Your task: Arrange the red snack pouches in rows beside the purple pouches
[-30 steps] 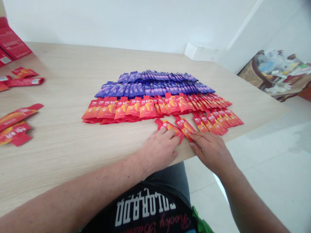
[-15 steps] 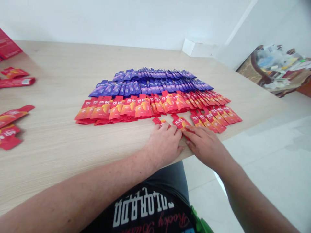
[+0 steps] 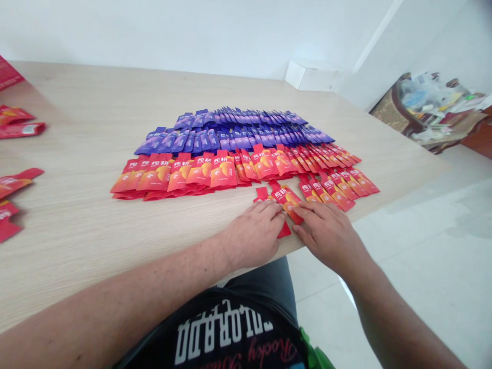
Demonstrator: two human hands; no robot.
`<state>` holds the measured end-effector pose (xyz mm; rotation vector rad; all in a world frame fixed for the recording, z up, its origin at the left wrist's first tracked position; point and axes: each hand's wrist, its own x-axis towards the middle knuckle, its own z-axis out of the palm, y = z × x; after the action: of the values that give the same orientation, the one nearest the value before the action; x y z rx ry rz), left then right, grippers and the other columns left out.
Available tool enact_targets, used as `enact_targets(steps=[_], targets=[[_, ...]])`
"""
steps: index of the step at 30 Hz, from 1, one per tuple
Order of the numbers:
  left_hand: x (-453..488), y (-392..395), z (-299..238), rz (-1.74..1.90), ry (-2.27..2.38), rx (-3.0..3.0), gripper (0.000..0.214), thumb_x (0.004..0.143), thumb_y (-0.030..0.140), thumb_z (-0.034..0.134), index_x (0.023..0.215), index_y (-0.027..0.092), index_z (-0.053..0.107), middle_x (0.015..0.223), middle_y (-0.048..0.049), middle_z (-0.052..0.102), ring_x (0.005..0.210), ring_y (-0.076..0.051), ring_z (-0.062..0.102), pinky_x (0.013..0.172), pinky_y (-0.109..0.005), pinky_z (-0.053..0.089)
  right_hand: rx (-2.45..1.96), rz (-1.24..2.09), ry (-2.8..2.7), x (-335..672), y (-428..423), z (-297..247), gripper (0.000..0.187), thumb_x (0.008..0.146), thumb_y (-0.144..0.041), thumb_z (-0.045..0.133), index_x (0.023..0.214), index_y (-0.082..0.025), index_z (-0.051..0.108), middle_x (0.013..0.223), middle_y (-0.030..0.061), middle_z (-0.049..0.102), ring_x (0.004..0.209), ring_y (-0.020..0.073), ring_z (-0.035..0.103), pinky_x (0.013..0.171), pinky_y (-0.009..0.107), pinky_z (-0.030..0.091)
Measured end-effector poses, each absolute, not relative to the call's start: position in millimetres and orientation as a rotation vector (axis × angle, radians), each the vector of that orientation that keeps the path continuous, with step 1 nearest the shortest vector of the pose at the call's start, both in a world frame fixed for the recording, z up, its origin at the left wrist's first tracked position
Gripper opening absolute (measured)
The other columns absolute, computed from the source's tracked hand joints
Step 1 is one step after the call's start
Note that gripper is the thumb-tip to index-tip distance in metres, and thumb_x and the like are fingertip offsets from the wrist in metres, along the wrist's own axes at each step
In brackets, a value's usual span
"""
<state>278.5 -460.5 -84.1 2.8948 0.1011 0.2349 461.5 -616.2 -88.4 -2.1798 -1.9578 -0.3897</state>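
My left hand lies over a red packet with orange fruit printing near the table's front edge. Its fingers are bent onto the packet, whose top tab and lower right corner stick out. Just right of it, a second red packet lies tilted, slightly overlapping the first. My right hand touches that packet's right side with outstretched fingertips, thumb apart near its lower end. Farther right, a short row of overlapping red packets fans out. Behind both hands runs a longer row of red packets.
Rows of purple packets lie behind the red ones. More red packets and part of a red box are at the left. A white box stands at the back. Beyond the table's right edge is a cluttered chair.
The packet beneath my left hand has shifted right and turned straighter, closer to the tilted one. My left hand moved slightly down. My right hand stays close by, thumb a little lower.
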Motion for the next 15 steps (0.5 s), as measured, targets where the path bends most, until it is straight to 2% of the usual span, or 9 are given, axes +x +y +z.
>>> enact_targets(steps=[7,15], targets=[[282.5,-458.1,-88.4,0.240,0.094,2.931,0.056,0.100,0.031,0.058,0.151,0.007,0.056,0.159,-0.0214,0.056,0.150,-0.037,0.049,0.128,-0.053,0.037,-2.206,-0.327,-2.013,454.7,-621.7,-85.1,0.038,0.104,-0.031,0.063,0.139,-0.017,0.069,0.138,0.0141,0.070,0.122,0.0337,0.064,0.107,0.053,0.049],[281.0,-456.4,-88.3,0.264,0.047,2.936,0.052,0.102,0.034,0.058,0.148,0.010,0.060,0.157,-0.0197,0.058,0.149,-0.035,0.051,0.126,-0.051,0.039,-2.240,-0.292,-1.952,447.8,-633.7,-84.1,0.031,0.104,-0.033,0.064,0.132,-0.020,0.072,0.131,0.0115,0.073,0.115,0.0312,0.067,0.098,0.049,0.051]])
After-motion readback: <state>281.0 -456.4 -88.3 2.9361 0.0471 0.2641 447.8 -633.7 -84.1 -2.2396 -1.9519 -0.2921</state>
